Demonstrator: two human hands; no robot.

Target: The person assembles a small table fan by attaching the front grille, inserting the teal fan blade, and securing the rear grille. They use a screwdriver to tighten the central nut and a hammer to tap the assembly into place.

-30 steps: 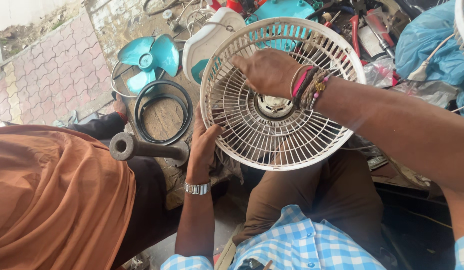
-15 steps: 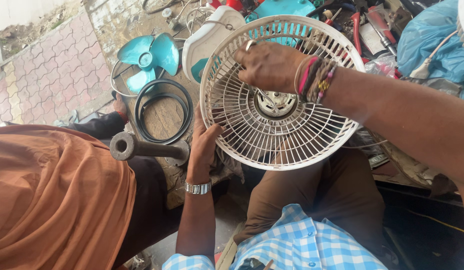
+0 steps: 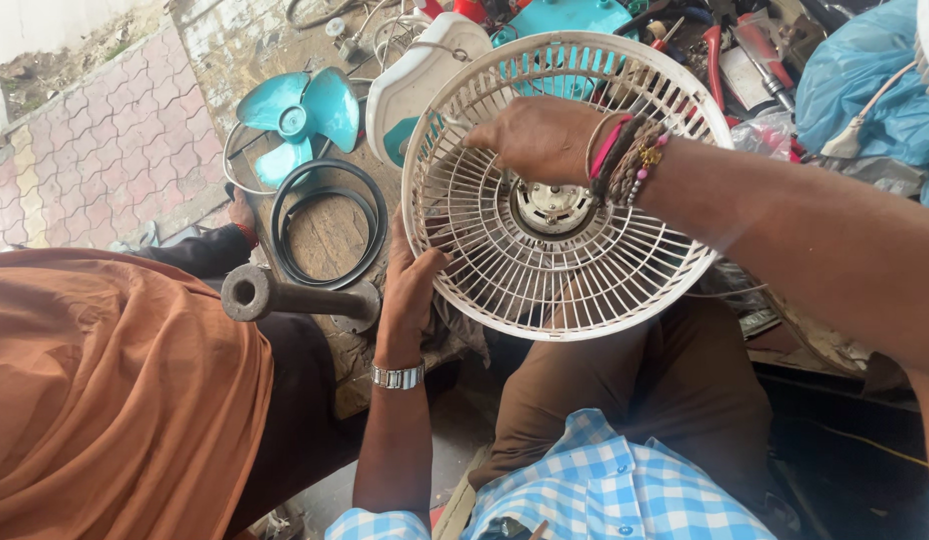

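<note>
I hold the white fan guard (image 3: 565,185) up over my lap, tilted toward me. My left hand (image 3: 410,285) is closed on its lower left rim, steadying it. My right hand (image 3: 540,135) has slid from the upper middle of the guard toward its left side, fingers curled down onto the ribs just above the motor hub (image 3: 553,203); whether they pinch anything I cannot tell. The guard itself has hardly moved. Left of the guard lie teal fan blades (image 3: 300,110), a black rubber ring (image 3: 330,225) and a grey metal pipe (image 3: 285,295) on the worktop (image 3: 335,235).
</note>
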